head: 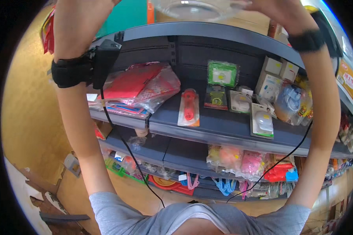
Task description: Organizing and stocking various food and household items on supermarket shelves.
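Both arms reach up past a shelf edge at the top of the view. My right hand grips the rim of a clear, round plastic container, which the frame's top edge cuts off. My left hand is raised beside a teal panel or box with an orange edge. Its fingers lie beyond the top of the picture, so whether they hold anything is hidden. A black strap with a device sits on the left wrist, and a black band on the right.
Dark grey shelves carry red plastic-wrapped packets, a carded red flashlight-like item, a white blister-packed item and small boxes. Bagged pink goods and hangers are lower. Black cables hang by my arms.
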Demonstrator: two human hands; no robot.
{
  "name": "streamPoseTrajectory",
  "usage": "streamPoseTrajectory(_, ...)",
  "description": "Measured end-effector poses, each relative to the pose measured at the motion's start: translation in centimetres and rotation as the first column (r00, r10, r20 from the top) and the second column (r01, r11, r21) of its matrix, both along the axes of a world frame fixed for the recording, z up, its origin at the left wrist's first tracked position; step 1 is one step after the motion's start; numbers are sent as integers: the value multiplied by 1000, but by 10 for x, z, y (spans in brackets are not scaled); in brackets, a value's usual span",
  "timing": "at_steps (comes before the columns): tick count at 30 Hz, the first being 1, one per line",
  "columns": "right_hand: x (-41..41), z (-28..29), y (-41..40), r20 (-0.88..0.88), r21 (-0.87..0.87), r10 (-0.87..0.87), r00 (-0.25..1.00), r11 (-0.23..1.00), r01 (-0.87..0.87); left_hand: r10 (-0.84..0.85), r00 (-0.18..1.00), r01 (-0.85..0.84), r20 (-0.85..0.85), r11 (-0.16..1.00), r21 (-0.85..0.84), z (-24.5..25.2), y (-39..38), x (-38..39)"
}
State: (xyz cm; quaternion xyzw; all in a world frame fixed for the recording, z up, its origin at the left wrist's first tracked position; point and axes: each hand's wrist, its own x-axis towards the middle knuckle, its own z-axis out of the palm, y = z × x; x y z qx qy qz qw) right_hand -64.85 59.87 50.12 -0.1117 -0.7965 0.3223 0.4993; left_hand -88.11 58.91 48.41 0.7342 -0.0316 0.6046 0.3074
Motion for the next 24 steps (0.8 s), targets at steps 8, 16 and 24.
streamPoseTrajectory(8, -35, 27, 91, 56, 93, -357, 932, 932, 352, 237, 971, -231, 18, 959, -161, -29, 10, -15)
streamPoseTrajectory(16, -26, 2, 44, 22, 597, -606, 795, 646, 475, 160, 943, -236, -292, 940, -247, -83, 44, -16)
streamPoseTrajectory(24, 38, -125, 16, 404, 915, -797, 450, 351, -199, 74, 512, -457, -856, 867, -199, -182, 102, 34)
